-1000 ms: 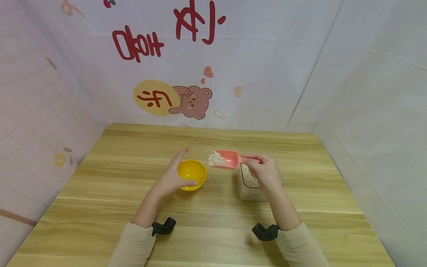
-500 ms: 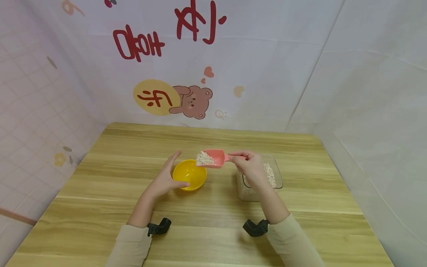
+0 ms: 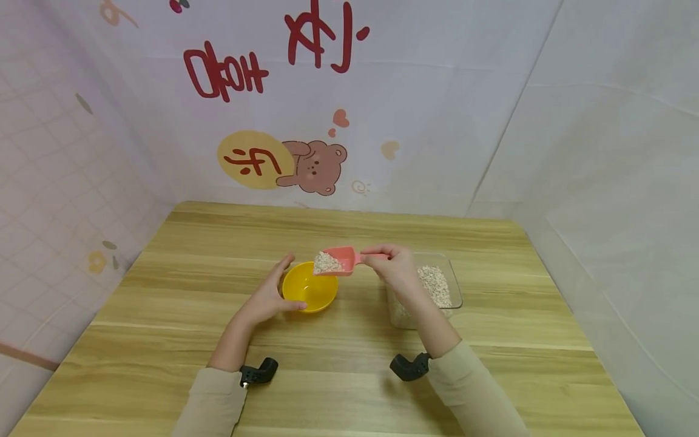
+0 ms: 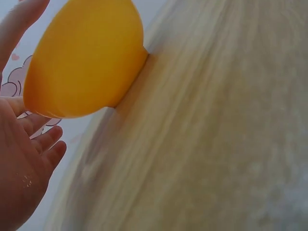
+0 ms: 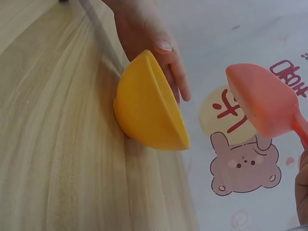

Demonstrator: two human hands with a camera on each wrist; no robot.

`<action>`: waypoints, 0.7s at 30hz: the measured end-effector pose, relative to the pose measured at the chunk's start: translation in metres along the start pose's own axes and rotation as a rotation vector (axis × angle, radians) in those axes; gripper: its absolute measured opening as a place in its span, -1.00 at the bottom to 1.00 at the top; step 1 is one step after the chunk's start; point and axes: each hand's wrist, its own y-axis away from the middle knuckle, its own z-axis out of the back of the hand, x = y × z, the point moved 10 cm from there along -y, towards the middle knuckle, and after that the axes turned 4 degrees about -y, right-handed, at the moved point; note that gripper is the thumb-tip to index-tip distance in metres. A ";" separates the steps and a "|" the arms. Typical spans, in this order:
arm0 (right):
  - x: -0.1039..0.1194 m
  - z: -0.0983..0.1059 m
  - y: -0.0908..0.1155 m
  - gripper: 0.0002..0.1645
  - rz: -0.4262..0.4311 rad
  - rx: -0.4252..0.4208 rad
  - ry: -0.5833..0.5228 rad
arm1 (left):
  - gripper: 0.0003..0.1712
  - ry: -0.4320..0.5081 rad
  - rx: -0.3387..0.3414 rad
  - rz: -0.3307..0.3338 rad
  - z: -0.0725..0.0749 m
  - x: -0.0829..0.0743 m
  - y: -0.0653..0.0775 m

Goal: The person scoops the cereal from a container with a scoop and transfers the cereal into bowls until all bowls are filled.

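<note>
A yellow bowl [image 3: 315,295] [image 4: 91,57] stands upright on the wooden table. Around its left side curves my left hand [image 3: 267,298] [image 4: 21,168], thumb along the near rim, the other fingers extended behind it. My right hand [image 3: 397,270] [image 5: 302,185] pinches the handle of a pink scoop [image 3: 346,260] [image 5: 264,98]. Pale oat flakes [image 3: 326,263] lie heaped at the scoop's front end, which is raised above the bowl and overlaps its far right rim in the head view. Nothing shows inside the bowl.
Right of the bowl stands a clear square container [image 3: 460,296] holding more oat flakes [image 3: 434,285], partly behind the right hand and forearm. A printed white cloth [image 3: 426,91] hangs beyond the table's back edge. Each wrist bears a black camera mount [image 3: 411,368].
The scoop with its oats has moved left, from beside the container to over the bowl's rim. My left hand has shifted slightly left and settled around the bowl's side.
</note>
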 end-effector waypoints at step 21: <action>-0.002 -0.018 -0.011 -0.83 0.059 0.072 0.239 | 0.33 0.083 0.058 -0.034 -0.010 0.019 -0.004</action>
